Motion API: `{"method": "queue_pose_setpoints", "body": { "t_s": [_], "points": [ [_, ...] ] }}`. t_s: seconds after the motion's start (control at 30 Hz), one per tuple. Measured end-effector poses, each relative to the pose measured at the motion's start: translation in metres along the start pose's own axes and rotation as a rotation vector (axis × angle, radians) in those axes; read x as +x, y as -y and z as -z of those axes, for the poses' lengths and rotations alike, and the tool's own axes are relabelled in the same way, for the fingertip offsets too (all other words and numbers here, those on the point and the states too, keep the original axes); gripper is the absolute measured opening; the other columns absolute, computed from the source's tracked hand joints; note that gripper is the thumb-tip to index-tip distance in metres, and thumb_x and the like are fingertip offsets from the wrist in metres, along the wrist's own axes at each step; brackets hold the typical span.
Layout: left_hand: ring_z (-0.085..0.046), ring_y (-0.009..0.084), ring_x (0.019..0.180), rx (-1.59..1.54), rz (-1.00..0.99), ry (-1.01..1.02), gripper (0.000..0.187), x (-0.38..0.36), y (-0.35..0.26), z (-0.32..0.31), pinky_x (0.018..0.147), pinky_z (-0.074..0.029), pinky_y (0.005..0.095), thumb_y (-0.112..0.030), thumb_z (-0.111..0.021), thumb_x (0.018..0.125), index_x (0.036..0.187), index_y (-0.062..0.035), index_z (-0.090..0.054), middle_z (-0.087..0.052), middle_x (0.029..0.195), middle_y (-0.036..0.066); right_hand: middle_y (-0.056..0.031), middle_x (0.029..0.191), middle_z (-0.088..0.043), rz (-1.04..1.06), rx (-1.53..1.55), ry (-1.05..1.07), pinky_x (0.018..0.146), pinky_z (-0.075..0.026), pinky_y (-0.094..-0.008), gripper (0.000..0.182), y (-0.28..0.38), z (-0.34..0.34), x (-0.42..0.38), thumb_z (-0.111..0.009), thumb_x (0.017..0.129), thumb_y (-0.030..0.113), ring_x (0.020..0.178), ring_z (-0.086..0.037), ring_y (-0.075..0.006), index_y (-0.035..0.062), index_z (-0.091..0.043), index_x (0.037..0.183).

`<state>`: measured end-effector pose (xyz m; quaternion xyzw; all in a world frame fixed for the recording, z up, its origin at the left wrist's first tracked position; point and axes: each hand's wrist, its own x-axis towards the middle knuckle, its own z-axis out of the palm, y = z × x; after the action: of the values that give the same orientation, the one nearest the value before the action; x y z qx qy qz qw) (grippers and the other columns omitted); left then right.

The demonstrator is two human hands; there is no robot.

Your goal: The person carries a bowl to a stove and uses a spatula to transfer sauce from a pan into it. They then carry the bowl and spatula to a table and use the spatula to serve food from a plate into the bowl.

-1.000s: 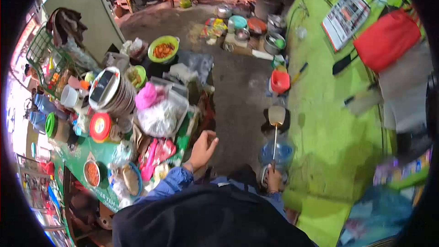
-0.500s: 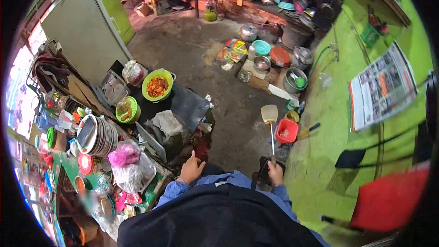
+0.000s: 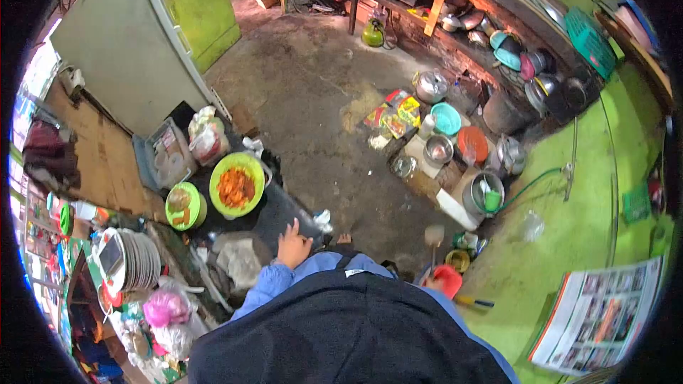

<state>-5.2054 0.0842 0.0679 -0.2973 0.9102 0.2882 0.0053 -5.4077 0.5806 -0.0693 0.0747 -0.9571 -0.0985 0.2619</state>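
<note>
My left hand (image 3: 294, 246) is open with its fingers apart, over the near edge of a dark low table (image 3: 274, 217). Farther along that table stands a lime-green bowl (image 3: 260, 178) of orange-red food (image 3: 236, 186), beside a small green tub (image 3: 199, 215). A pale crumpled bag (image 3: 240, 262) lies left of the hand. My right hand (image 3: 430, 283), partly hidden by my sleeve, is closed on a long-handled fly swatter (image 3: 435, 235) with a cream, flat head, blurred now. A red basin (image 3: 448, 281) is right beside this hand.
Pots and basins, among them a turquoise basin (image 3: 446, 119) and a steel pot (image 3: 475, 198), stand on the floor ahead right. Stacked plates (image 3: 142, 262) are at the left. A green wall (image 3: 548, 242) borders the right; a gas cylinder (image 3: 373, 33) stands at the back.
My view has turned and moved forward, bringing the table and green bowl closer. My left hand is now over the table's edge. The fly swatter, still in my right hand, shows less of its handle.
</note>
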Motion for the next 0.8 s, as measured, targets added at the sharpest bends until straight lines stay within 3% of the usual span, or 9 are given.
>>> {"method": "queue_pose_setpoints", "body": {
  "t_s": [0.07,0.1,0.23,0.3,0.5,0.57,0.63,0.67,0.8],
  "points": [
    [-0.037,0.0410,0.136,0.219,-0.081,-0.098,0.030,0.058,-0.013,0.031,0.111,-0.026,0.0585,-0.036,-0.060,0.089,0.095,-0.0133,-0.078,-0.054,0.136,0.021,-0.0242,0.094,-0.071,-0.057,0.057,0.044,0.086,-0.050,-0.0456,0.080,0.007,-0.008,0.049,-0.056,0.080,0.070,0.096,-0.066,-0.0390,-0.0051,-0.071,0.101],
    [-0.041,0.0362,0.135,0.188,-0.096,-0.127,0.029,0.089,-0.024,0.049,0.111,-0.026,0.0564,-0.035,-0.059,0.090,0.101,-0.0150,-0.076,-0.060,0.129,0.019,-0.0241,0.094,-0.071,-0.085,0.085,0.067,0.086,-0.050,-0.0455,0.080,0.013,-0.015,0.076,-0.056,0.080,0.070,0.096,-0.066,-0.0388,-0.0052,-0.071,0.101],
    [-0.056,0.0293,0.120,-0.060,0.028,-0.271,0.027,0.225,-0.056,0.092,0.103,-0.037,0.0575,-0.033,-0.058,0.091,0.102,-0.0131,-0.072,-0.065,0.121,0.016,-0.0237,0.093,-0.071,-0.029,0.234,0.200,0.084,-0.050,-0.0451,0.080,0.068,-0.063,0.253,-0.056,0.080,0.071,0.094,-0.067,-0.0381,-0.0053,-0.071,0.101],
    [-0.059,0.0314,0.115,-0.306,0.095,-0.305,0.027,0.247,-0.056,0.088,0.097,-0.044,0.0526,-0.032,-0.058,0.092,0.104,-0.0115,-0.071,-0.063,0.124,0.017,-0.0235,0.093,-0.071,0.050,0.285,0.282,0.084,-0.050,-0.0448,0.080,0.083,-0.073,0.319,-0.056,0.080,0.071,0.094,-0.067,-0.0378,-0.0053,-0.071,0.101],
    [-0.060,0.0360,0.110,-0.269,0.447,-0.364,0.036,0.265,-0.046,0.016,0.091,-0.048,0.0427,-0.035,-0.057,0.093,0.116,-0.0082,-0.063,-0.060,0.123,0.020,-0.0228,0.092,-0.071,0.330,0.407,0.532,0.082,-0.051,-0.0442,0.081,0.160,-0.120,0.533,-0.056,0.081,0.071,0.091,-0.067,-0.0368,-0.0055,-0.071,0.102],
    [-0.062,0.0325,0.107,-0.498,0.668,-0.469,0.038,0.253,-0.035,-0.052,0.091,-0.048,0.0454,-0.037,-0.056,0.095,0.117,-0.0064,-0.062,-0.063,0.117,0.016,-0.0226,0.091,-0.071,0.512,0.416,0.617,0.081,-0.051,-0.0440,0.081,0.217,-0.131,0.625,-0.056,0.081,0.071,0.091,-0.067,-0.0365,-0.0056,-0.071,0.102],
    [-0.062,0.0259,0.110,-1.430,0.965,-0.708,0.043,0.240,-0.034,-0.096,0.096,-0.045,0.0448,-0.040,-0.054,0.098,0.129,-0.0108,-0.054,-0.062,0.123,0.010,-0.0224,0.091,-0.071,0.647,0.409,0.697,0.081,-0.051,-0.0438,0.081,0.282,-0.133,0.690,-0.056,0.081,0.072,0.090,-0.067,-0.0361,-0.0056,-0.071,0.102],
    [-0.059,0.0223,0.114,-1.587,1.163,-0.692,0.053,0.227,-0.062,-0.059,0.096,-0.043,0.0454,-0.047,-0.051,0.097,0.136,-0.0125,-0.046,-0.061,0.124,0.006,-0.0222,0.091,-0.071,0.690,0.402,0.733,0.080,-0.051,-0.0437,0.081,0.310,-0.139,0.713,-0.056,0.081,0.072,0.090,-0.067,-0.0360,-0.0057,-0.071,0.102],
    [-0.054,0.0245,0.121,-1.894,1.202,-1.184,0.064,0.206,-0.081,-0.067,0.104,-0.035,0.0487,-0.050,-0.049,0.097,0.145,-0.0114,-0.034,-0.052,0.138,0.009,-0.0218,0.090,-0.071,0.794,0.351,0.887,0.079,-0.051,-0.0432,0.082,0.414,-0.154,0.771,-0.056,0.081,0.072,0.088,-0.067,-0.0353,-0.0058,-0.070,0.102]
  ]
}}
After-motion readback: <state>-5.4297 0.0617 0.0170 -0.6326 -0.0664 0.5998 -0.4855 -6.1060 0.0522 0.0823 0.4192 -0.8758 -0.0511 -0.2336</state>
